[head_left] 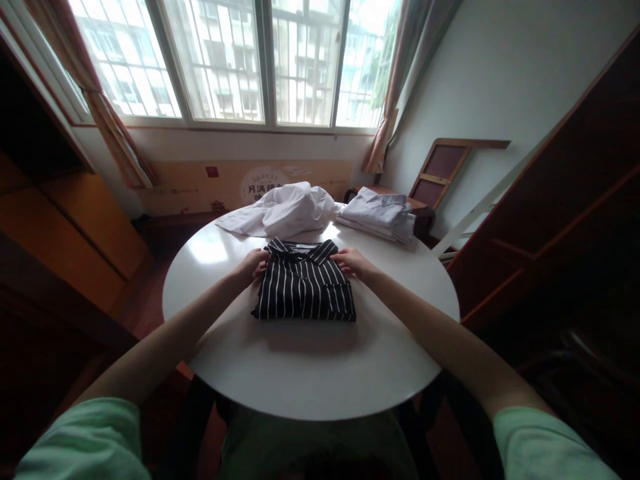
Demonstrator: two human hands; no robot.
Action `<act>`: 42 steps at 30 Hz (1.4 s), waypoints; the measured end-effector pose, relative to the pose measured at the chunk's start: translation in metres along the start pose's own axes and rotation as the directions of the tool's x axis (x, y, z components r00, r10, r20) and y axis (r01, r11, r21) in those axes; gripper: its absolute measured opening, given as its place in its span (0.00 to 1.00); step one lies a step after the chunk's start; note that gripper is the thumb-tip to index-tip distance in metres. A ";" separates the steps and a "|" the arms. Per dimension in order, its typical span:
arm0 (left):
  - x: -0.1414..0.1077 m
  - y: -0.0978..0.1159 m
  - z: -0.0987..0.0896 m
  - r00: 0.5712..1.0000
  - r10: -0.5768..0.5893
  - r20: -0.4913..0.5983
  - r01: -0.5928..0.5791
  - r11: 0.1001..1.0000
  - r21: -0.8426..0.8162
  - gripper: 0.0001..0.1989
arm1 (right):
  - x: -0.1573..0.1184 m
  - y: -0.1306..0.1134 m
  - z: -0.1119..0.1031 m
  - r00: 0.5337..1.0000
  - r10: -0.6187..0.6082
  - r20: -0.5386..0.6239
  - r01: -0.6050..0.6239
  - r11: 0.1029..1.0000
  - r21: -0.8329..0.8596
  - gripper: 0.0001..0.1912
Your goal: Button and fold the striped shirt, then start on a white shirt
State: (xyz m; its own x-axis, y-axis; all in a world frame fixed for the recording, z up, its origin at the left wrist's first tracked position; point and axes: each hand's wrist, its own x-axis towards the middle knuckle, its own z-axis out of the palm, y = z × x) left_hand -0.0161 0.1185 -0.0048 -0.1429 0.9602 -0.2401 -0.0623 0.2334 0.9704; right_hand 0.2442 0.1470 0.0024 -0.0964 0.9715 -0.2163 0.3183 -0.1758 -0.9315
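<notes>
A black shirt with white stripes (305, 290) lies folded into a neat rectangle on the round white table (300, 373), its collar toward the window. My left hand (253, 265) grips the shirt's left edge just below the collar, fingers curled. On the opposite side, my right hand (353, 262) pinches the edge near the right collar point. Both hands rest close to the tabletop, and the shirt lies flat between them. Parts of the fingertips are hidden by the cloth.
Behind the shirt lies a loose heap of white cloth (295, 210). Right of it is a stack of folded white shirts (377, 213). A wooden chair (440, 173) stands beyond the table at the right. Barred windows (225, 60) and a printed board (200, 183) are at the back.
</notes>
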 end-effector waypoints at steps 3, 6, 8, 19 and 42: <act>0.001 0.010 -0.001 0.965 0.189 -0.181 -0.159 0.973 0.170 0.25 | 0.001 -0.007 -0.004 0.932 -0.254 -0.257 0.162 0.930 -0.331 0.10; -0.001 0.014 0.009 0.866 0.485 -0.126 -0.379 0.799 0.467 0.25 | -0.003 -0.017 0.004 0.823 -0.516 -0.237 0.344 0.785 -0.515 0.13; -0.005 0.008 0.020 0.837 0.543 0.070 -0.468 0.642 0.607 0.24 | -0.008 -0.020 0.016 0.783 -0.617 -0.073 0.481 0.677 -0.557 0.16; -0.022 -0.031 0.032 0.868 0.365 0.337 -0.462 0.348 0.815 0.33 | -0.007 0.016 0.041 0.828 -0.466 0.310 0.518 0.427 -0.741 0.30; -0.134 -0.015 -0.043 0.868 0.218 0.445 -0.454 0.709 0.539 0.19 | -0.131 0.038 -0.021 0.937 -0.264 0.227 0.316 0.917 -0.241 0.20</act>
State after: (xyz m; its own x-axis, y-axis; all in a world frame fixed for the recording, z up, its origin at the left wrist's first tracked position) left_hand -0.0382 -0.0207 0.0116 0.3022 0.9531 0.0146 0.5535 -0.1880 0.8114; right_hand 0.2888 0.0161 0.0015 -0.3886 0.9211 -0.0236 0.4889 0.1844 -0.8526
